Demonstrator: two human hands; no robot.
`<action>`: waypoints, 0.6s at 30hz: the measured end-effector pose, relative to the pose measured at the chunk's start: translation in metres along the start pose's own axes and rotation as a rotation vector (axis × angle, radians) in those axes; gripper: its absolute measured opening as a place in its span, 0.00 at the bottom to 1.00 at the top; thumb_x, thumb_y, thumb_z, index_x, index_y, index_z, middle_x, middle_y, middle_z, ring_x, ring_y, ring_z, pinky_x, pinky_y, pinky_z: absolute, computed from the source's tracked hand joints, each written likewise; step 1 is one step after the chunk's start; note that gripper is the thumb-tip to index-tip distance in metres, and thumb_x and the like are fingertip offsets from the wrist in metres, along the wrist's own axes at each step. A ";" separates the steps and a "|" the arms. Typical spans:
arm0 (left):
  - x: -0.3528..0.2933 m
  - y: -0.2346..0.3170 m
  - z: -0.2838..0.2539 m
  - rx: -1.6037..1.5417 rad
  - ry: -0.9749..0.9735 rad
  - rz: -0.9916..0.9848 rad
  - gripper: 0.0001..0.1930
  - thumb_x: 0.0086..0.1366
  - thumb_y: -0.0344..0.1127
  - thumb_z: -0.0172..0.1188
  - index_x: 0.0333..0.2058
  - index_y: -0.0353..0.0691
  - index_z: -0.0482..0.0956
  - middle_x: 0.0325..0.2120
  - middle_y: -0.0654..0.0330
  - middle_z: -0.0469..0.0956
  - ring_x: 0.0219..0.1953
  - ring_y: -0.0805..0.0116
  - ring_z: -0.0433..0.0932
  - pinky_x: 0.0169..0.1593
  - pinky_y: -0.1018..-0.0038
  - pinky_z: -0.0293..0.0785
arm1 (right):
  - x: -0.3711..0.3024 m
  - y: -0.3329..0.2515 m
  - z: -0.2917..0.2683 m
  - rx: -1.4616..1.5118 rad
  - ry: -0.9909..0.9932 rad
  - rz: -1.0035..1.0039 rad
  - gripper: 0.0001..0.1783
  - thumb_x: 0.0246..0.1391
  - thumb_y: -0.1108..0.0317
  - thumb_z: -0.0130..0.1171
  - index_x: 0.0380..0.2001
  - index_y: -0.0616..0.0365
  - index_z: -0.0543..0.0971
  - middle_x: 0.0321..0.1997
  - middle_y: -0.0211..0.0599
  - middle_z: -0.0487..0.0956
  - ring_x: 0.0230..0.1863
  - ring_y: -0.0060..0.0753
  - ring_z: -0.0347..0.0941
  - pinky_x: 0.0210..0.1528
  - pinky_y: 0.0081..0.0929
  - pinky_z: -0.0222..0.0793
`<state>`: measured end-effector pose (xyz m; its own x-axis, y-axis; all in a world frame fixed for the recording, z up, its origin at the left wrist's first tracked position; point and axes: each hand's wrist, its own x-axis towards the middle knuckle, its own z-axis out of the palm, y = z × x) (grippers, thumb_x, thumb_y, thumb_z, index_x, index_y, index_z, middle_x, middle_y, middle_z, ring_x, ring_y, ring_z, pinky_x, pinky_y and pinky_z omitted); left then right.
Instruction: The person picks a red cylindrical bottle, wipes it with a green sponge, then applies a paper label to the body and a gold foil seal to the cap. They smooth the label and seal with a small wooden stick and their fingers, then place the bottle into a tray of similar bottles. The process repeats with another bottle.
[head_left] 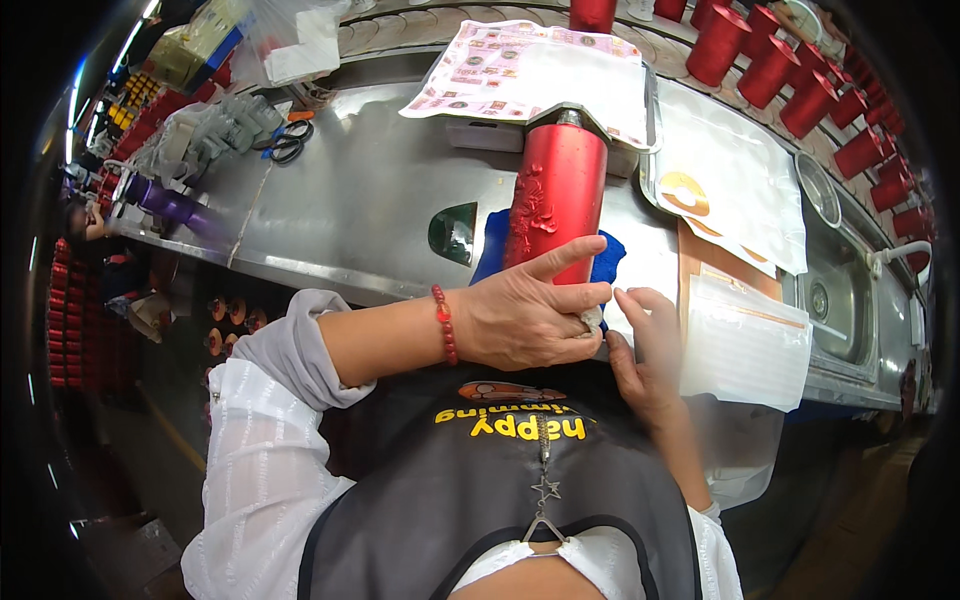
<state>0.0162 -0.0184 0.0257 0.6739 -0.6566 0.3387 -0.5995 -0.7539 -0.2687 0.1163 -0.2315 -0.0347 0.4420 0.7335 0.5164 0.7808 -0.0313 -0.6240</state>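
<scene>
Red cylinder (555, 195) lies on the steel table (340, 200), long axis running straight away from the body. Left hand (530, 315) curls over its near end, fingers pressed on it; right hand (645, 345) pinches at that end beside a clear bag (745, 345). Open steel lies left; printed sheets (530, 70) beyond.

At frame centre lies 1 red cylinder (555, 195) on 1 blue cloth (492, 243). 2 hands (530, 315) meet below it. Upper left shows 1 pair of scissors (290, 140), upper centre 1 printed sheet (500, 65), right 1 sink (835, 290).
</scene>
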 end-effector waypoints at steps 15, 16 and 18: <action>0.000 -0.156 0.082 -2.106 0.256 -1.284 0.21 0.73 0.49 0.55 0.47 0.34 0.81 0.37 0.59 0.84 0.35 0.73 0.82 0.43 0.77 0.79 | 0.135 0.062 -0.077 -0.088 0.044 0.055 0.26 0.58 0.71 0.63 0.59 0.65 0.73 0.58 0.49 0.71 0.57 0.46 0.71 0.60 0.33 0.66; 0.007 -0.159 0.070 -1.987 0.160 -1.295 0.20 0.72 0.47 0.57 0.44 0.33 0.82 0.35 0.57 0.84 0.36 0.72 0.82 0.45 0.77 0.79 | 0.164 0.091 -0.085 -0.091 0.088 -0.003 0.24 0.59 0.71 0.62 0.58 0.63 0.75 0.56 0.47 0.73 0.56 0.42 0.72 0.59 0.31 0.66; -0.002 -0.163 0.070 -2.019 0.079 -1.224 0.18 0.71 0.44 0.57 0.42 0.32 0.83 0.35 0.56 0.84 0.37 0.72 0.83 0.46 0.77 0.78 | 0.236 0.151 -0.092 -0.121 0.090 -0.003 0.22 0.62 0.66 0.61 0.57 0.64 0.76 0.52 0.45 0.75 0.52 0.40 0.73 0.56 0.30 0.67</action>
<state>0.1429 0.1045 0.0058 0.9277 -0.0580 -0.3687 0.3655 0.3417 0.8659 0.3786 -0.1256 0.0469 0.4728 0.6702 0.5721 0.8276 -0.1148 -0.5494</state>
